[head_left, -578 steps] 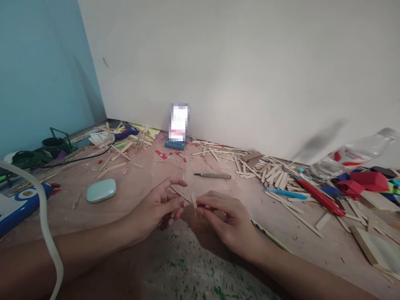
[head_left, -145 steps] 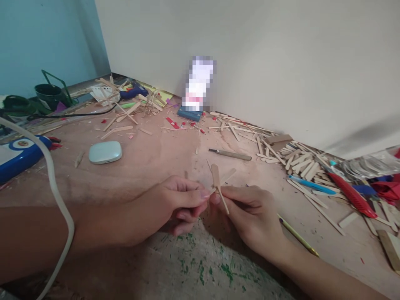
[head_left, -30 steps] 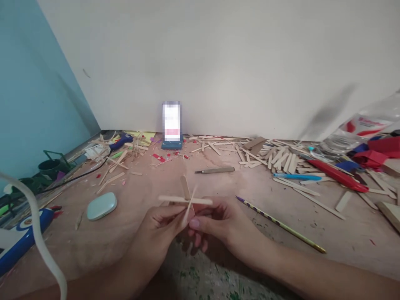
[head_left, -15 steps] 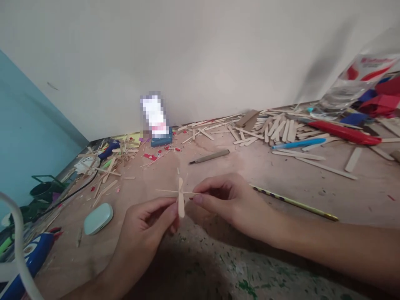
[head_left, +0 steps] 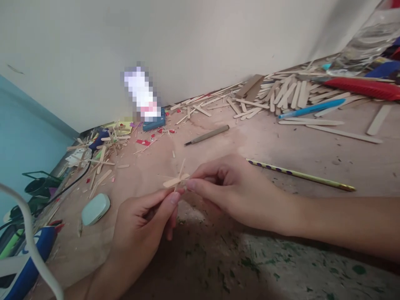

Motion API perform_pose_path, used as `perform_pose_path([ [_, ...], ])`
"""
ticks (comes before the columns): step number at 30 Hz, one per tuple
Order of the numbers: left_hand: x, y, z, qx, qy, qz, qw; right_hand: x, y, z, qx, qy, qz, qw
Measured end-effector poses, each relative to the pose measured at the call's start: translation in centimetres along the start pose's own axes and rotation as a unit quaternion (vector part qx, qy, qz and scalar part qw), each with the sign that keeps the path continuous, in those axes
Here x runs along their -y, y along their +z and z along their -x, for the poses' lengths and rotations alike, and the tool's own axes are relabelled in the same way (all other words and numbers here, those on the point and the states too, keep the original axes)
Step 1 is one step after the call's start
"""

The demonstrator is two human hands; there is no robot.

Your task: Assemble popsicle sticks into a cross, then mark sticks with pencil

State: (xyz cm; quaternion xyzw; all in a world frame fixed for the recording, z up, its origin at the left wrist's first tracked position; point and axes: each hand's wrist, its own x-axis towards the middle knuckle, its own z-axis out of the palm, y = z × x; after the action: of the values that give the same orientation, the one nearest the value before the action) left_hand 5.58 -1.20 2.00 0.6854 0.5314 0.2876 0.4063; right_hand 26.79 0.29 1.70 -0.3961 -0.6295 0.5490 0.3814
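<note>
A small cross of pale wooden craft sticks (head_left: 176,180), one flat stick and thinner slivers crossing it, is held just above the pinkish wooden tabletop (head_left: 281,150), between the two hands. The left hand (head_left: 140,225) pinches the lower part of the cross between thumb and forefinger, closed on it. The right hand (head_left: 231,191) comes in from the right, and its thumb and forefinger tips meet on the right end of the flat stick, also clamped on the cross.

Just beyond the right hand lies a yellow pencil with purple stripes (head_left: 300,175), flat on the table. Farther back rests a slim tan-handled carving tool (head_left: 208,135). A pale green rounded case (head_left: 95,208) sits to the left of the left hand, well apart from it. Along the white wall (head_left: 187,41) a heap of loose wooden sticks (head_left: 281,93) is spread, with a blue pen (head_left: 309,108) lying at its near edge and a red knife-like tool (head_left: 365,88) beside it
</note>
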Motion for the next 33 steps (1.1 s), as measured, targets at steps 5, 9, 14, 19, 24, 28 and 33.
perform_pose_path([
  [5,0.2,-0.7,-0.3,-0.066,0.041,-0.039,0.996,0.1,-0.2,-0.1,-0.015,-0.004,0.01,1.0],
  [9,0.4,-2.0,-1.1,-0.16,0.13,-0.059,0.977,0.0,-0.6,-0.6,0.002,-0.002,0.01,1.0],
  [14,0.6,-3.2,-1.4,-0.069,0.284,-0.159,0.943,0.1,-0.9,-0.7,0.048,0.004,-0.001,0.999],
  [19,0.6,-3.5,-1.4,-0.001,0.308,-0.179,0.934,0.3,-1.1,-0.8,0.091,0.037,-0.03,0.995],
  [24,-0.1,-3.5,-1.5,0.029,0.341,-0.196,0.919,0.6,-1.4,-1.0,0.118,0.053,-0.015,0.991],
  [28,-0.2,-3.8,-1.8,0.059,0.383,-0.205,0.899,0.7,-1.5,-0.9,0.147,0.064,-0.009,0.987],
  [33,0.1,-4.1,-2.0,0.081,0.399,-0.211,0.889,0.8,-1.2,-0.6,0.137,0.058,-0.002,0.989],
])
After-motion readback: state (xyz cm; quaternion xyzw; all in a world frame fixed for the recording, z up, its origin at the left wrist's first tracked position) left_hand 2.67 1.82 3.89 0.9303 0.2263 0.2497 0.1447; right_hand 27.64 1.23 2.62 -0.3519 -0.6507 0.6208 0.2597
